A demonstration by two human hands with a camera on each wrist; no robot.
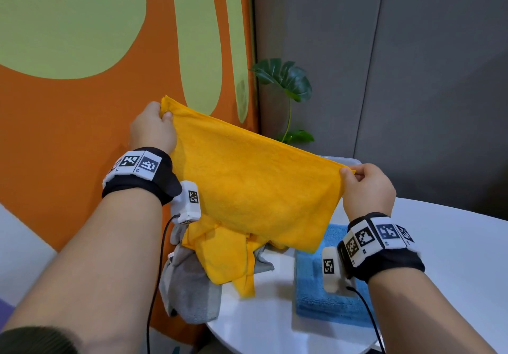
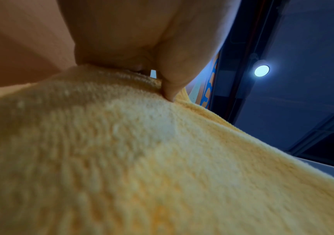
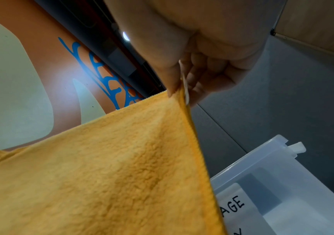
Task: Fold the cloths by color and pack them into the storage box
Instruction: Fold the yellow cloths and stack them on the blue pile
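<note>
Yellow cloth (image 1: 255, 186) hangs spread in the air at the middle of the head view, its top edge forming the long axis, which slopes from the upper left down to the right; the rest of the sheet drops from that edge toward the tabletop (image 1: 453, 243). The left hand (image 1: 152, 129) pinches the upper left corner, thumb and curled fingers closed on the fabric; in the left wrist view the thumb (image 2: 174, 85) presses into the terry surface at the hem. The right hand (image 1: 367, 188) pinches the lower right corner between thumb and fingers (image 3: 198, 82), the cloth's edge running straight down from that grip in the right wrist view. Below the held cloth, at lower centre of the head view, a crumpled second yellow cloth (image 1: 225, 254) lies on a grey cloth (image 1: 192, 293) that hangs over the tabletop's left edge. A blue cloth (image 1: 324, 296) lies flat on the tabletop at lower right, under the right wrist. The translucent storage box (image 3: 283, 182), bearing a handwritten label, sits at the lower right of the right wrist view, beyond the held cloth.
</note>
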